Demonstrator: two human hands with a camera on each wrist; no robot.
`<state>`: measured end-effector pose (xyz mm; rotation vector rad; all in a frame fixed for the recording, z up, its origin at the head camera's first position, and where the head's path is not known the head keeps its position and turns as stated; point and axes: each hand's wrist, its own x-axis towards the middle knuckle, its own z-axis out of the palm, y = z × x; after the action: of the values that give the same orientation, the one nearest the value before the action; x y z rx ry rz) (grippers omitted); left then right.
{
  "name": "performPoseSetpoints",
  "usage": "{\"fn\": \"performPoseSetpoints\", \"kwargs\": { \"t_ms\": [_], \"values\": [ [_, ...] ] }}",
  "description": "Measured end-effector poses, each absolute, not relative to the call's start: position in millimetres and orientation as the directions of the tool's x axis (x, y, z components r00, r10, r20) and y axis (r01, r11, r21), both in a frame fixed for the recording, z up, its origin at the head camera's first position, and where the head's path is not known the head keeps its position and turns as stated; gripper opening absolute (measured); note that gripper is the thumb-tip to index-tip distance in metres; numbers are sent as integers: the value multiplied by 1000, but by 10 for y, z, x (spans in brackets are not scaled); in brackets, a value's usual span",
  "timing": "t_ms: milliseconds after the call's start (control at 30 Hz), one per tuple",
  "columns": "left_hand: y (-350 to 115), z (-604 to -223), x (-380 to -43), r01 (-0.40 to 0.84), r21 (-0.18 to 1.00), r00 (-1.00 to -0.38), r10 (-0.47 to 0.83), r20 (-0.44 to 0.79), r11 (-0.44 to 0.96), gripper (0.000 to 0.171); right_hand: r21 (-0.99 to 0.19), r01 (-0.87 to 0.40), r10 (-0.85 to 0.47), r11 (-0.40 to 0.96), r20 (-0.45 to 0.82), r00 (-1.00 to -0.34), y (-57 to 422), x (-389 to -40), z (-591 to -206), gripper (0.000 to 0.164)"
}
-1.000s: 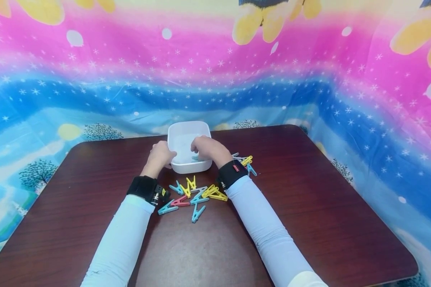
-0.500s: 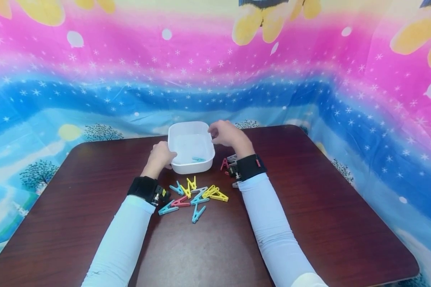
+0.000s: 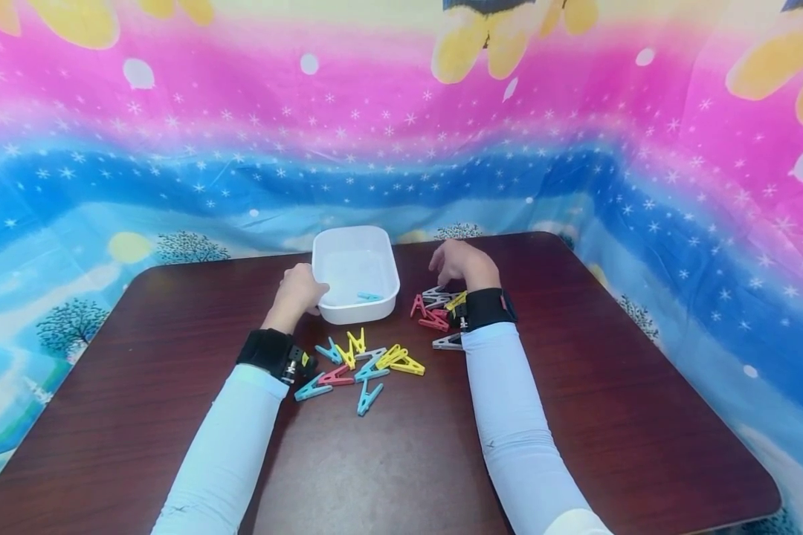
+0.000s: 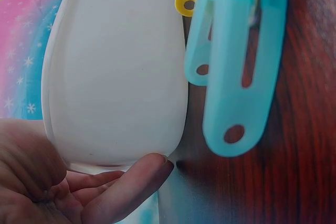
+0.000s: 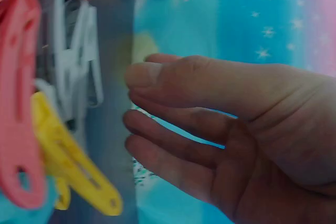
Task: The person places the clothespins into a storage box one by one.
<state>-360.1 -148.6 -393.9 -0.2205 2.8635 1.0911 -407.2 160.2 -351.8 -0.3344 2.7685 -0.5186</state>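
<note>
Head view: right hand (image 3: 466, 265) empty above the pegs (image 3: 435, 321), left hand (image 3: 297, 292) on the box (image 3: 356, 313)

From up here I'd call it the reaching step. One blue peg (image 3: 369, 296) lies in the box, down at the near end, and the rest are on the table (image 3: 616, 386) in two piles. The near pile (image 3: 337, 375) sits in front of the box, a mix of yellow, blue, red and grey. The other one's off the box's right side, and the right hand hangs over its far edge. Next move calls for dipping down and pinching one peg, imo, without dragging its neighbours along

Left wrist view: thumb against the box wall by a corner, other fingers round the far side, so that's a proper grip on it. Blue and yellow pegs loom just beside the box, none touching the hand

Right wrist view: kinda blurry, but the fingers are loosely bent with nothing in them, and there's a visible gap to the pegs. Closest look like the grey pegs (image 5: 68, 77) and a yellow peg (image 5: 79, 161), so no contact yet
</note>
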Motion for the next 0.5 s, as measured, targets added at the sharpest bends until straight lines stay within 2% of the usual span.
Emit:
{"fn": "performPoseSetpoints", "kwargs": {
  "t_ms": [133, 500],
  "values": [
    [-1485, -3942, -3605, -155, 662, -988, -109, -110, 733, 45, -363, -138, -257, 921, -302, -918, 1610, -4075, -3605, 39],
    [-1480, -3930, -3601, -167, 654, -986, -116, -121, 738, 44, -376, -148, -262, 915, -274, -925, 1634, -4137, -3742, 29]
  ]
}}
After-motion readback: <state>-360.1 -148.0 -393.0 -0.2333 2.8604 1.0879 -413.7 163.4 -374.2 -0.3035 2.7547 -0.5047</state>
